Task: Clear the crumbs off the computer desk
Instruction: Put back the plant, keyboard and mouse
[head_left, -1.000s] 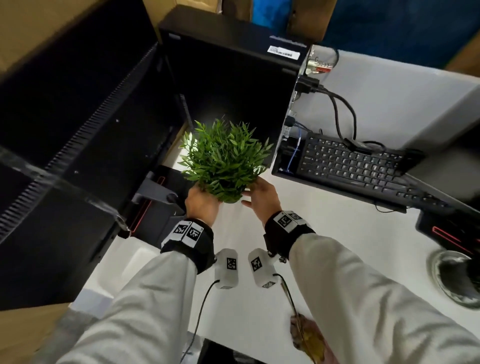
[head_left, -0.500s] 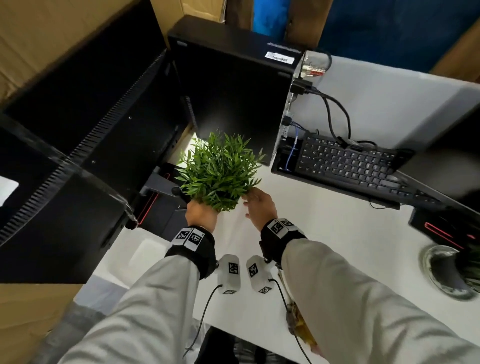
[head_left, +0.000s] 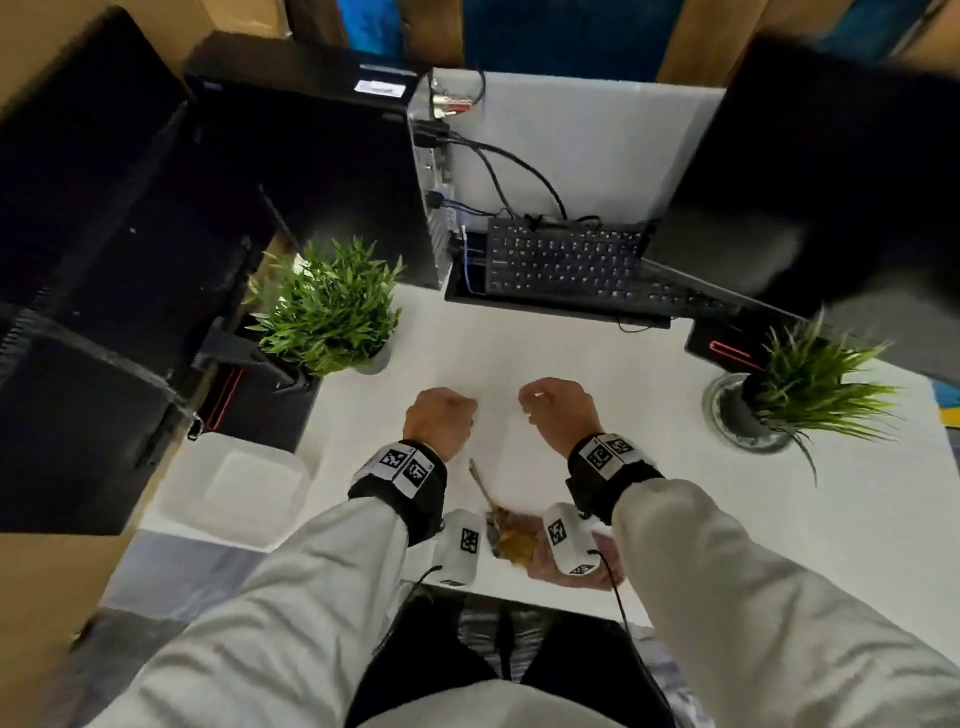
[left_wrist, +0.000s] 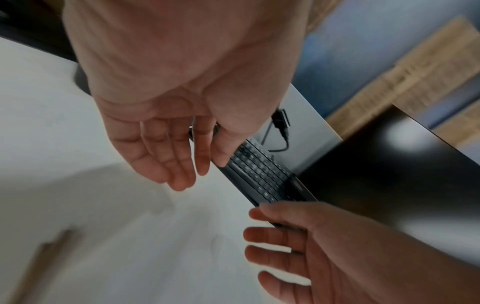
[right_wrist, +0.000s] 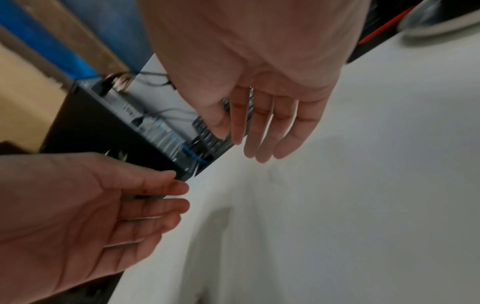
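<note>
Both my hands hover over the middle of the white desk (head_left: 519, 353), a small gap between them. The left hand (head_left: 441, 415) holds nothing; the left wrist view shows its fingers (left_wrist: 176, 164) loose and nearly straight. The right hand (head_left: 553, 408) is just as relaxed, and its fingers (right_wrist: 259, 133) hold nothing. A small green potted plant (head_left: 327, 306) stands on the desk to the far left of my left hand, apart from it. A brownish brush-like thing (head_left: 511, 535) with a thin handle lies near the front edge, between my wrists. I cannot make out any crumbs.
A black keyboard (head_left: 561, 260) and a black computer case (head_left: 322, 156) with cables sit at the back. Black monitors (head_left: 831, 171) flank both sides. A second plant (head_left: 810, 379) stands at the right. A white square container (head_left: 234, 488) sits at the front left.
Both hands held the potted plant before. It now stands on the desk at the left, and both hands have let go and drawn back toward me.
</note>
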